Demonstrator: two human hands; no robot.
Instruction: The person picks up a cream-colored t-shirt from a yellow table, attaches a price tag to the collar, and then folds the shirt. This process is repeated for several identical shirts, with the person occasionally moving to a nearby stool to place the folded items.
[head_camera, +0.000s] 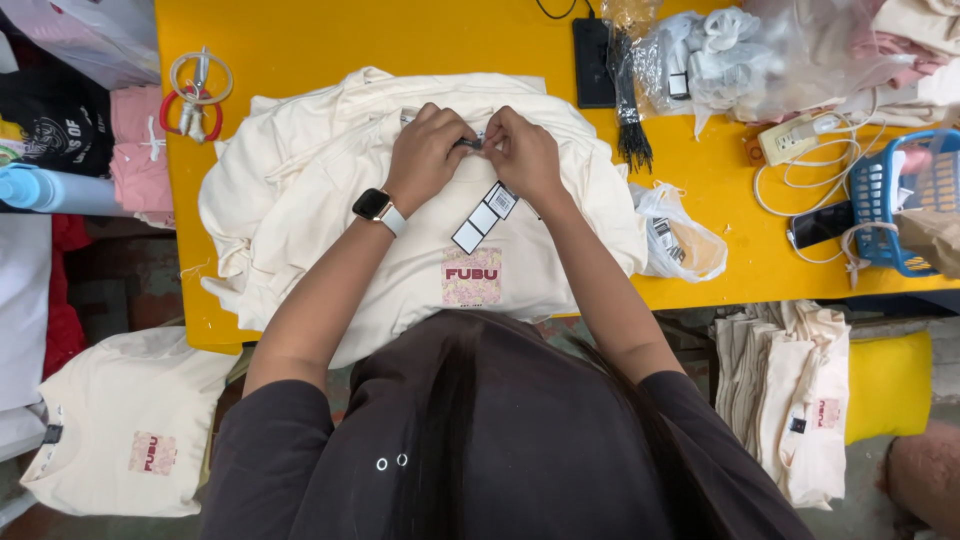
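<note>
Both hands are bunched up right at the neckline of a cream t-shirt (400, 230) spread over the yellow table (300, 40), and by the look of it this is the tagging step. The left hand (425, 155) and right hand (522, 155) meet knuckle to knuckle, fingers pinched tight on something small and dark between them at the collar (too tiny to tell if it's a loop, a pin or a fastener). A strip of white hang tags (484, 215) trails down from that pinch toward 6 o'clock, lying on the chest of the shirt.

My guess is the next bit needs steady fingertip work: keep the collar fabric held flat with one hand while the other closes or pulls the fastener through, without snagging the knit.

The shirt itself sits dead centre on the table, front up, with a pink square print low on the chest, at 6 o'clock from the hands. It's soft and rumpled, sleeves bunched out to 9 o'clock, and there seem to be more cream layers underneath.

Around it: scissors with red handles (195, 95) at 10 o'clock, a bundle of black tag loops (630, 110) at 2 o'clock, a small plastic bag (680, 240) at 3 o'clock.
</note>
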